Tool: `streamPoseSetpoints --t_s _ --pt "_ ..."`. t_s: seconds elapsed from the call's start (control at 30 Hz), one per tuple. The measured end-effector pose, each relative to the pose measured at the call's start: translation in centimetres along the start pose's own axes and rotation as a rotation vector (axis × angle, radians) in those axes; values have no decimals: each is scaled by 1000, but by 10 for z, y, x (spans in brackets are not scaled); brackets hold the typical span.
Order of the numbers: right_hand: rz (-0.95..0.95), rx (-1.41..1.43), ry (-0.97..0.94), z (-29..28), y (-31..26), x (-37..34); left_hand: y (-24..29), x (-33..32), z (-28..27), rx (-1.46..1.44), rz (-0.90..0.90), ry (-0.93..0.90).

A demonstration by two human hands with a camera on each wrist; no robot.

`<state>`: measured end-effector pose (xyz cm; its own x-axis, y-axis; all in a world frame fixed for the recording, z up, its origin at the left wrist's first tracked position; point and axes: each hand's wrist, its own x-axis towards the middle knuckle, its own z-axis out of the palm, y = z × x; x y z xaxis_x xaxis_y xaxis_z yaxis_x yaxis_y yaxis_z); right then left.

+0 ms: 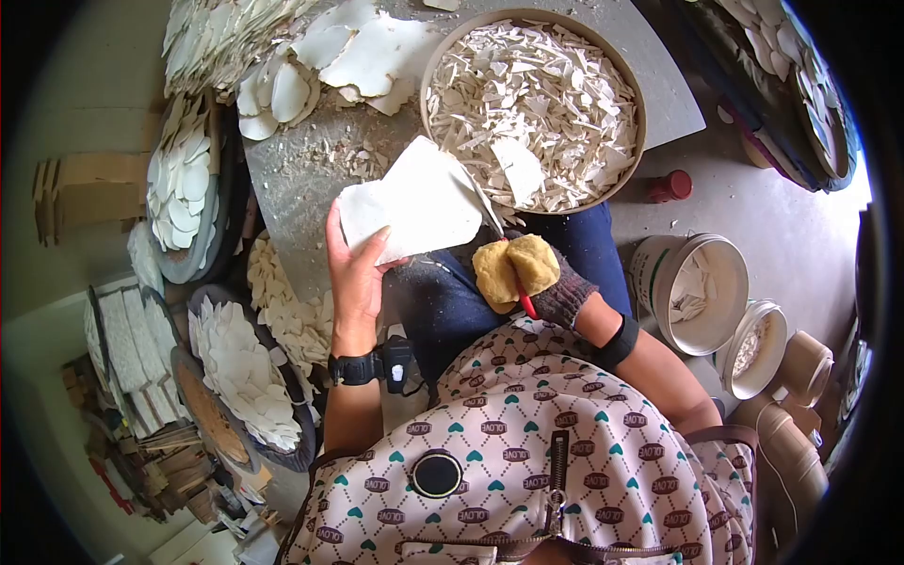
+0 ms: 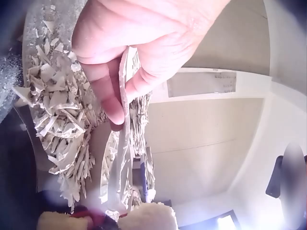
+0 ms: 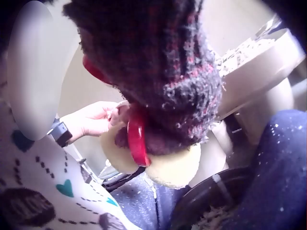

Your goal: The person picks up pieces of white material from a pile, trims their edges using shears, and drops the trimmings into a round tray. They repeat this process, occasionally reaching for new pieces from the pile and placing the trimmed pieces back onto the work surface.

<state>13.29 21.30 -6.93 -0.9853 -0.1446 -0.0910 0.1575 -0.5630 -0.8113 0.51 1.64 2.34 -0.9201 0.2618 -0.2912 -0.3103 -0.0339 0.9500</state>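
Observation:
My bare left hand (image 1: pixel 356 273) pinches a flat, stiff white sheet (image 1: pixel 414 202) with an uneven outline, thumb on top and fingers beneath. In the left wrist view the sheet (image 2: pixel 123 91) appears edge-on between thumb and fingers. A dark knitted glove covers my right hand (image 1: pixel 568 290), which grips red-handled scissors (image 1: pixel 529 307). Yellow foam (image 1: pixel 533 264) pads the handles. The scissor blades lie along the sheet's right edge. Seen from the right wrist, the gloved fingers curl round the red handle (image 3: pixel 137 141) and its foam (image 3: pixel 177 165).
A wide round tub (image 1: pixel 642 127) full of white scraps stands ahead. Larger white pieces (image 1: pixel 377 52) lie on the grey table (image 1: pixel 301 198) beside it. Stacked pieces (image 1: pixel 250 377) fill baskets at left. To the right are a red-capped container (image 1: pixel 670 185) and buckets (image 1: pixel 650 273) holding scraps.

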Motion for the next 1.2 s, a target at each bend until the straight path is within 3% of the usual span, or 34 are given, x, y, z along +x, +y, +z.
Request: streamPoseSetpoints --t_s 0.07,0.17,0.23,0.3,0.4,0.47,0.53,0.67,0.8,0.9,1.0,1.07,1.13,1.17,1.2 --pt "157 402 14 3 1 -1 1 1 -4 14 -17 -10" --pt "169 560 9 12 0 -1 6 2 -11 42 -43 -26" --pt "-50 -232 -86 8 -5 4 10 3 -16 45 -58 -38" --pt "-163 -655 -125 5 -9 10 11 3 -20 58 -79 -58" --pt "-124 -674 -79 6 -7 12 10 2 -21 76 -106 -53" --pt "-93 -393 -47 12 -3 9 9 2 -28 61 -136 -70" --pt "-115 -369 -40 13 -1 6 10 3 -29 72 -133 -67" --pt "-187 -717 -95 12 -2 5 13 6 -31 60 -139 -89" --pt "121 139 -33 13 0 11 11 3 -29 48 -168 -108" --pt "13 -145 -27 18 -4 4 8 3 -32 44 -195 -115" --pt "26 -236 23 21 -11 -1 7 3 -32 27 -201 -115" --pt "-104 -563 -28 11 1 2 9 4 -31 32 -197 -135" --pt "-125 -669 -29 12 -4 1 12 3 -30 57 -201 -153" --pt "9 -334 -5 13 -5 -1 14 4 -27 80 -206 -166" --pt "96 183 15 10 2 2 16 2 -27 104 -208 -167"
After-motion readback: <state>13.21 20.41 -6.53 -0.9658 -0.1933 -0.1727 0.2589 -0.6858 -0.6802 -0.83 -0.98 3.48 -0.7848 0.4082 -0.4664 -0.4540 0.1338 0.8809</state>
